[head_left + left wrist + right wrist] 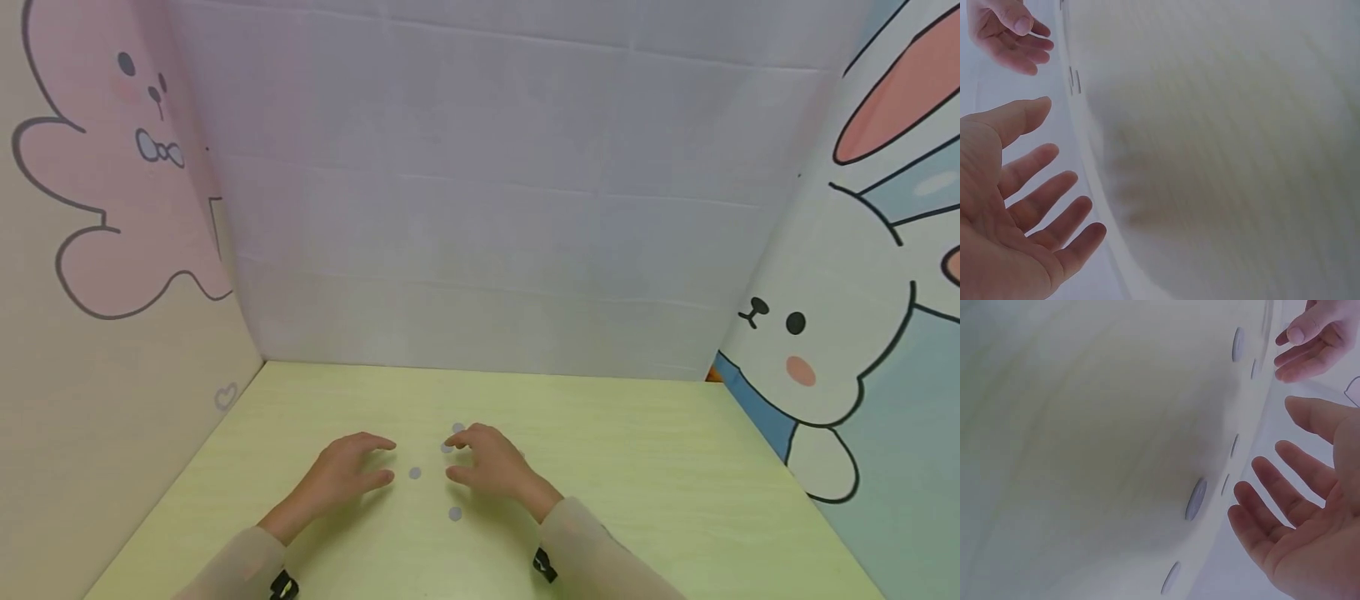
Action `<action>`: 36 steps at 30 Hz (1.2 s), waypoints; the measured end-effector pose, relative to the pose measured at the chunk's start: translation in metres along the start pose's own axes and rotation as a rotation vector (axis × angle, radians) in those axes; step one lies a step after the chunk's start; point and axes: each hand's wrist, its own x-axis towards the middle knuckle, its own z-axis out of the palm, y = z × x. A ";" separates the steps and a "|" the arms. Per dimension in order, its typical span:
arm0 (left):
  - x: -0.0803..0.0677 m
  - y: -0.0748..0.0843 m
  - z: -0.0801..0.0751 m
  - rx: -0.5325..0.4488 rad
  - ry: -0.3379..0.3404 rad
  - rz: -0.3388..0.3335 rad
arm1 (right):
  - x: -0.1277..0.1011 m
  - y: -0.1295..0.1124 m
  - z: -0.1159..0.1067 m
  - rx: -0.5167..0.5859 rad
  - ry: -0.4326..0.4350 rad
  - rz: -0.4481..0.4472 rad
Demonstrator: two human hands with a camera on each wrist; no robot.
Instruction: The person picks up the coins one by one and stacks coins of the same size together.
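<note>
Above the middle of the pale yellow-green table (615,467), my left hand (347,465) hovers with its fingers spread apart and nothing in its grasp. My right hand (491,465) faces it from across a gap, fingers loosely bent and holding nothing. Several small flat grey discs lie on the table around and between the hands. One grey disc (415,472) sits between them, and another disc (455,513) lies nearer the front. A far disc (458,427) shows just beyond the right hand's fingers. In the right wrist view, a grey disc (1196,499) lies near the right fingertips.
A white cloth backdrop (480,200) rises behind the table's far edge. Side panels stand at left and right, with a pink cartoon animal (112,200) and a white cartoon rabbit (840,333). Black bands (545,565) sit at both sleeve cuffs.
</note>
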 end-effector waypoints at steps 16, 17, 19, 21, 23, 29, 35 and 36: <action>0.006 0.008 0.010 0.009 -0.048 -0.043 | 0.018 -0.013 0.020 -0.128 -0.049 0.008; 0.006 0.008 0.010 0.013 -0.044 -0.043 | 0.018 -0.014 0.021 -0.130 -0.045 0.006; 0.006 0.009 0.011 0.025 -0.035 -0.039 | 0.019 -0.014 0.022 -0.135 -0.042 0.005; 0.006 0.009 0.011 0.036 -0.029 -0.030 | 0.020 -0.015 0.022 -0.138 -0.039 0.004; 0.006 0.009 0.012 0.049 -0.028 -0.012 | 0.021 -0.015 0.024 -0.141 -0.034 0.002; 0.008 0.010 0.015 0.083 -0.036 0.040 | 0.022 -0.016 0.028 -0.138 -0.021 0.002; 0.009 0.012 0.016 0.074 -0.032 0.037 | 0.023 -0.019 0.030 -0.155 -0.017 0.019; 0.009 0.013 0.016 0.071 -0.029 0.042 | 0.023 -0.019 0.030 -0.163 -0.015 0.021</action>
